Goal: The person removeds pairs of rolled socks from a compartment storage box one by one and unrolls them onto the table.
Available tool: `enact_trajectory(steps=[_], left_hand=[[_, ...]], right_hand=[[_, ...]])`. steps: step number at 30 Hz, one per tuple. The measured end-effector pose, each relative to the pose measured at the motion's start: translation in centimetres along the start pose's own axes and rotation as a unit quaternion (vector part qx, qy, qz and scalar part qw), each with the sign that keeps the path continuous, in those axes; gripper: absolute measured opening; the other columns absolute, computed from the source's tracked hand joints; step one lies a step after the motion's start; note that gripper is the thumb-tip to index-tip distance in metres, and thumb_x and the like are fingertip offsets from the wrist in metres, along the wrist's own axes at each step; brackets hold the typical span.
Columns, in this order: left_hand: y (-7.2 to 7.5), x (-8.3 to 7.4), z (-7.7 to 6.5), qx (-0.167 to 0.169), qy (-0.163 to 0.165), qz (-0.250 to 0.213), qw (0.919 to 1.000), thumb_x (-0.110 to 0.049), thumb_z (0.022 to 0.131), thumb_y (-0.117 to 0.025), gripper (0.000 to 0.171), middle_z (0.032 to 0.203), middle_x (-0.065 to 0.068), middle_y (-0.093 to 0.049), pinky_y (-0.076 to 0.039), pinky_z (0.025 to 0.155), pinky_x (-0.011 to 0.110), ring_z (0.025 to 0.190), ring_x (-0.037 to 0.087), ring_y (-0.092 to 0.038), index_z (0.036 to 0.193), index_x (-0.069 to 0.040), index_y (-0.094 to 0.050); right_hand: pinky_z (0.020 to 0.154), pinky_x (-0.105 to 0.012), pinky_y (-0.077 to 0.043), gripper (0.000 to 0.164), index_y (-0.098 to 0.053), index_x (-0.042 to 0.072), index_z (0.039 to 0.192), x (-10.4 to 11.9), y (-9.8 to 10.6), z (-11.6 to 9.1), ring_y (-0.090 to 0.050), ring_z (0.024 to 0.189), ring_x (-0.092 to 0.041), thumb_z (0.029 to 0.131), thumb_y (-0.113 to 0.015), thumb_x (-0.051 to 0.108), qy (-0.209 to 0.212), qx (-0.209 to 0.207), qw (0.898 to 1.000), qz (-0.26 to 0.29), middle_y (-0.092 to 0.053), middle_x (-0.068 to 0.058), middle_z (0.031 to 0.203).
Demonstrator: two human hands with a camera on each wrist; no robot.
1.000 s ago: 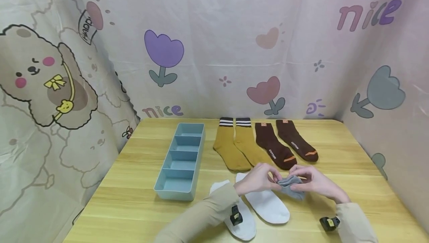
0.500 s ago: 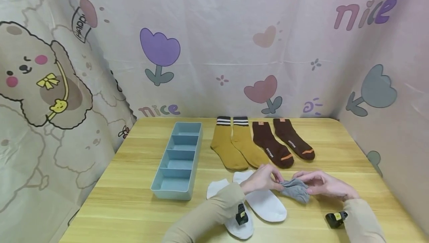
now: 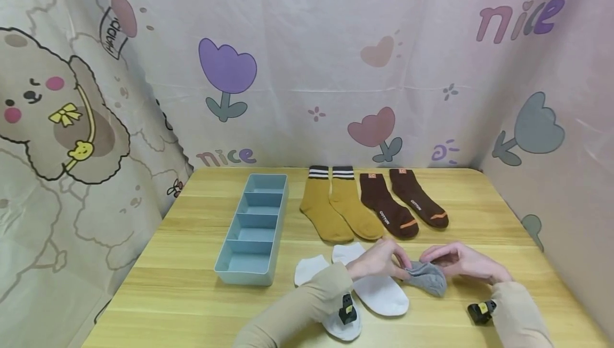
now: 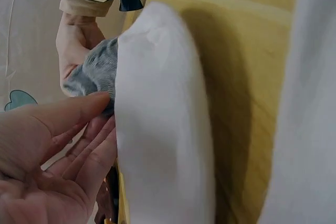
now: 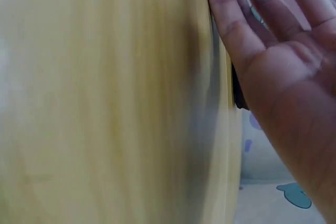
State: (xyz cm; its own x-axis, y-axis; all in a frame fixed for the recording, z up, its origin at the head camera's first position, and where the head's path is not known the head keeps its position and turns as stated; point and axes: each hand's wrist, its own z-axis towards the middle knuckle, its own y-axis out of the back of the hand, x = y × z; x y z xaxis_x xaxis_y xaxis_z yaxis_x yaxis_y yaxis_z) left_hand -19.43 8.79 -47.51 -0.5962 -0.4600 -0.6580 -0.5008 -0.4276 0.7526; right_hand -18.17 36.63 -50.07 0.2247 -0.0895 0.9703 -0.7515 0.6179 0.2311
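Note:
A small grey sock point(image 3: 428, 278), bunched up, is between both hands over the front right of the table. My left hand point(image 3: 379, 260) pinches its left end; in the left wrist view the thumb point(image 4: 86, 107) lies against the grey fabric. My right hand point(image 3: 467, 262) grips the sock's right side, with its thumb partly hidden. Only a dark edge of fabric shows at the fingertips in the right wrist view. Two white socks point(image 3: 386, 297) lie flat below and beside my left forearm, which covers part of one.
A blue-grey box with four compartments, several dividers across it point(image 3: 274, 255), stands at the left. Behind the hands lie two mustard socks with striped cuffs point(image 3: 326, 220) and two dark brown socks point(image 3: 390, 207). A printed curtain point(image 3: 297, 71) rises behind the wooden table point(image 3: 187, 241).
The grey sock has gone from folded between close fingertips to more spread and rounded. My right hand moved right, then shifted its grip along the sock. The view has turned slightly.

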Motion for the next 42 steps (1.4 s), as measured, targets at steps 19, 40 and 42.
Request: enact_trajectory(steps=[19,40,42], left_hand=[[-0.7,-0.7,-0.1,0.104,-0.057,0.011,0.9928,-0.016,0.092,-0.074,0.016,0.108,-0.003,-0.079,-0.044,0.080,-0.002,0.095,-0.010,-0.069,0.107,-0.012,-0.078],[-0.7,-0.8,0.0,0.186,-0.086,0.054,0.9773,-0.024,0.105,-0.053,0.029,0.127,-0.009,-0.071,-0.036,0.092,-0.003,0.115,-0.018,-0.053,0.126,-0.018,-0.072],[-0.6,-0.9,-0.1,0.188,-0.086,0.054,0.9770,-0.024,0.105,-0.053,0.029,0.128,-0.009,-0.071,-0.036,0.093,-0.003,0.116,-0.017,-0.052,0.126,-0.018,-0.072]], right_hand=[[0.091,-0.017,-0.050,0.026,-0.072,-0.002,0.109,0.1,-0.3,0.0,-0.063,0.108,0.000,0.089,-0.059,-0.012,0.004,-0.082,0.993,-0.082,-0.071,-0.009,0.113],[0.080,-0.017,-0.052,0.021,-0.069,0.002,0.108,1.1,-0.8,0.5,-0.064,0.093,-0.002,0.088,-0.073,0.004,-0.064,-0.122,0.976,-0.172,-0.073,0.005,0.104],[0.081,-0.016,-0.051,0.019,-0.070,0.004,0.108,1.2,-0.8,0.5,-0.064,0.095,-0.002,0.089,-0.072,0.004,-0.059,-0.133,0.972,-0.183,-0.074,0.003,0.105]])
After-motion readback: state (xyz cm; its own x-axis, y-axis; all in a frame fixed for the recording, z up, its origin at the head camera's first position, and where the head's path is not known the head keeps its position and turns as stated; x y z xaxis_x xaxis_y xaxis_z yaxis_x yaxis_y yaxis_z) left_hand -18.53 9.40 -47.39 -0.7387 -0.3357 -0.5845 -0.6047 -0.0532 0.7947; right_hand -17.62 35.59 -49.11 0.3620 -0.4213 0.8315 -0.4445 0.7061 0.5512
